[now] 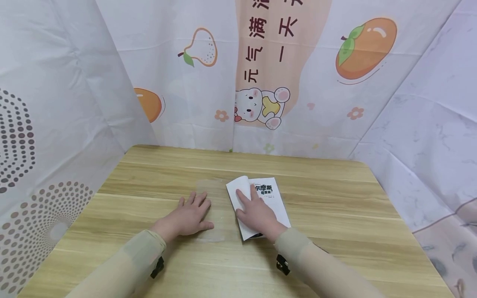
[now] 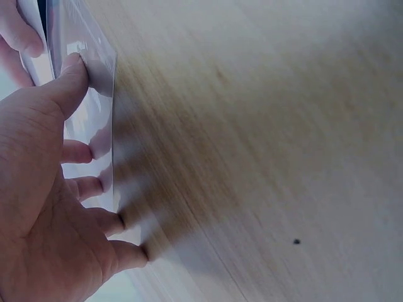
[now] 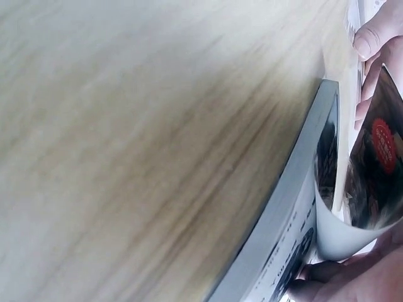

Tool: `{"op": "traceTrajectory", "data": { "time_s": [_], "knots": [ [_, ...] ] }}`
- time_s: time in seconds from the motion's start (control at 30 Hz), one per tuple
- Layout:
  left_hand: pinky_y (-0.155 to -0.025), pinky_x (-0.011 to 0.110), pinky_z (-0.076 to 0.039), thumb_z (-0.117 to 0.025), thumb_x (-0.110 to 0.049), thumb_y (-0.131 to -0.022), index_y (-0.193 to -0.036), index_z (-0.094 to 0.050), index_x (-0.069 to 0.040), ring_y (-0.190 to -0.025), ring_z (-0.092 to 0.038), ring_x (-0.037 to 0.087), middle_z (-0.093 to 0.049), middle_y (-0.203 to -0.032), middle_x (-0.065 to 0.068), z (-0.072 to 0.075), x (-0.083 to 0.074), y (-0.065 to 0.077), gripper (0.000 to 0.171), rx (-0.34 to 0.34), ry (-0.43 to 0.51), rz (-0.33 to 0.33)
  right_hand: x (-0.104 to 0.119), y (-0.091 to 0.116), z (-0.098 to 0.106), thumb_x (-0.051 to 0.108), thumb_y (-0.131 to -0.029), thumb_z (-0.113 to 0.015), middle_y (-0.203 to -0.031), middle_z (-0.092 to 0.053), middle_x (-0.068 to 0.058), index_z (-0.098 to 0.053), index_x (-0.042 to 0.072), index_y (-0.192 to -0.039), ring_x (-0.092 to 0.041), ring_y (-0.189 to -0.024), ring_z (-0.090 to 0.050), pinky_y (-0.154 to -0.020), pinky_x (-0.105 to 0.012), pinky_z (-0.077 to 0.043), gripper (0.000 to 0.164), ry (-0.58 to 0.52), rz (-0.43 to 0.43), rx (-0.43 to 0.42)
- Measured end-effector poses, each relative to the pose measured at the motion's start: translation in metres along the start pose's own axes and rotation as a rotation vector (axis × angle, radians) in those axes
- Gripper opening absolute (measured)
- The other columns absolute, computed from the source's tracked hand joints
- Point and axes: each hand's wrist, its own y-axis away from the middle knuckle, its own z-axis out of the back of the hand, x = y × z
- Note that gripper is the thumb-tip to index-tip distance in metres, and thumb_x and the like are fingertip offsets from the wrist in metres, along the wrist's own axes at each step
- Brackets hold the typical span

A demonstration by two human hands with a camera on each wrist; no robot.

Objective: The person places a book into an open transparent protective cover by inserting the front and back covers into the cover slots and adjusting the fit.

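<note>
A paperback book point(image 1: 280, 209) lies on the table with its front cover point(image 1: 237, 186) turned back to the left, baring a white page with black printed characters. My right hand point(image 1: 258, 215) rests on it, two fingers spread forward and the thumb out over the cover's white inside. In the right wrist view the dark outer face point(image 3: 368, 176) of that cover shows, curled up, with a red round badge. Left of the book lies a clear plastic sheet point(image 1: 219, 198). My left hand point(image 1: 188, 217) rests on its left part with fingers spread; in the left wrist view thumb and fingertips touch it.
The wood-grain table point(image 1: 335, 198) stretches around the book and sheet. Printed curtains point(image 1: 179, 82) with fruit and a cartoon animal hang along its back edge, and more cloth hangs at both sides. A dark strap piece point(image 1: 282, 265) hangs under the right sleeve.
</note>
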Motion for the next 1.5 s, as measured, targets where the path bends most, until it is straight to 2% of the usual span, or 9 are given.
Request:
{"op": "traceTrajectory", "data": {
  "time_s": [0.23, 0.33, 0.47, 0.53, 0.63, 0.87, 1.03, 1.33, 1.5],
  "knots": [
    [-0.098, 0.075, -0.025, -0.054, -0.057, -0.092, -0.141, -0.037, -0.008, -0.135, -0.018, 0.054, -0.023, -0.154, 0.023, -0.001, 0.0, 0.0, 0.072, -0.008, -0.003, -0.008, 0.0, -0.001, 0.001, 0.035, -0.091, -0.055, -0.152, -0.017, -0.033, -0.049, 0.024, -0.139, -0.05, -0.115, -0.051, -0.074, -0.052, -0.053, 0.05, 0.008, 0.036, -0.009],
    [-0.098, 0.075, -0.025, -0.053, -0.057, -0.092, -0.141, -0.037, -0.008, -0.135, -0.018, 0.054, -0.023, -0.154, 0.023, -0.001, 0.0, 0.0, 0.072, -0.009, -0.003, -0.011, -0.001, -0.004, 0.005, 0.036, -0.09, -0.052, -0.153, -0.014, -0.033, -0.049, 0.025, -0.14, -0.042, -0.11, -0.056, -0.071, -0.046, -0.053, 0.051, 0.007, 0.032, 0.042],
    [-0.098, 0.075, -0.025, -0.053, -0.058, -0.092, -0.141, -0.037, -0.008, -0.134, -0.018, 0.054, -0.023, -0.154, 0.023, -0.001, 0.001, 0.0, 0.072, -0.012, -0.004, -0.014, -0.004, -0.008, 0.013, 0.037, -0.089, -0.048, -0.155, -0.009, -0.031, -0.042, 0.029, -0.145, -0.033, -0.096, -0.062, -0.067, -0.04, -0.05, 0.057, -0.001, 0.026, 0.136],
    [-0.098, 0.075, -0.025, -0.053, -0.057, -0.092, -0.141, -0.038, -0.008, -0.134, -0.018, 0.055, -0.023, -0.154, 0.023, -0.002, 0.001, 0.0, 0.071, -0.014, -0.002, -0.014, -0.005, -0.008, 0.017, 0.037, -0.09, -0.049, -0.155, -0.007, -0.031, -0.039, 0.03, -0.147, -0.031, -0.091, -0.062, -0.067, -0.04, -0.05, 0.059, -0.016, 0.034, 0.168],
    [-0.098, 0.075, -0.024, -0.053, -0.057, -0.092, -0.141, -0.038, -0.008, -0.134, -0.018, 0.055, -0.023, -0.154, 0.023, -0.002, 0.001, 0.0, 0.071, -0.014, 0.002, -0.014, -0.007, -0.008, 0.02, 0.038, -0.091, -0.051, -0.154, -0.008, -0.032, -0.037, 0.029, -0.148, -0.032, -0.092, -0.063, -0.068, -0.042, -0.051, 0.059, -0.02, 0.05, 0.186],
    [-0.098, 0.076, -0.025, -0.054, -0.057, -0.092, -0.139, -0.039, -0.008, -0.134, -0.019, 0.055, -0.023, -0.153, 0.024, -0.002, 0.001, 0.001, 0.069, -0.022, 0.01, -0.024, -0.007, -0.005, 0.02, 0.04, -0.092, -0.055, -0.153, -0.012, -0.033, -0.037, 0.029, -0.148, -0.037, -0.096, -0.063, -0.074, -0.047, -0.052, 0.06, -0.013, 0.053, 0.163],
    [-0.098, 0.076, -0.025, -0.054, -0.057, -0.092, -0.139, -0.039, -0.008, -0.134, -0.019, 0.055, -0.024, -0.153, 0.024, -0.001, 0.001, 0.001, 0.069, -0.024, 0.003, -0.026, -0.005, -0.003, 0.017, 0.041, -0.093, -0.053, -0.154, -0.012, -0.032, -0.037, 0.03, -0.148, -0.037, -0.094, -0.064, -0.07, -0.046, -0.052, 0.058, -0.004, 0.037, 0.133],
    [-0.098, 0.075, -0.026, -0.053, -0.058, -0.092, -0.139, -0.039, -0.008, -0.133, -0.021, 0.055, -0.025, -0.153, 0.024, -0.004, 0.002, -0.001, 0.07, -0.032, -0.015, -0.026, -0.004, -0.002, 0.005, 0.042, -0.093, -0.052, -0.153, -0.014, -0.032, -0.038, 0.031, -0.147, -0.038, -0.109, -0.057, -0.062, -0.042, -0.052, 0.057, 0.04, 0.039, 0.053],
    [-0.098, 0.075, -0.026, -0.053, -0.058, -0.092, -0.139, -0.039, -0.008, -0.133, -0.021, 0.055, -0.025, -0.153, 0.024, -0.004, 0.003, 0.0, 0.07, -0.038, -0.015, -0.024, -0.002, -0.001, 0.001, 0.041, -0.092, -0.053, -0.152, -0.018, -0.034, -0.039, 0.03, -0.147, -0.04, -0.109, -0.057, -0.06, -0.043, -0.053, 0.058, 0.084, 0.041, 0.02]
  ]
}}
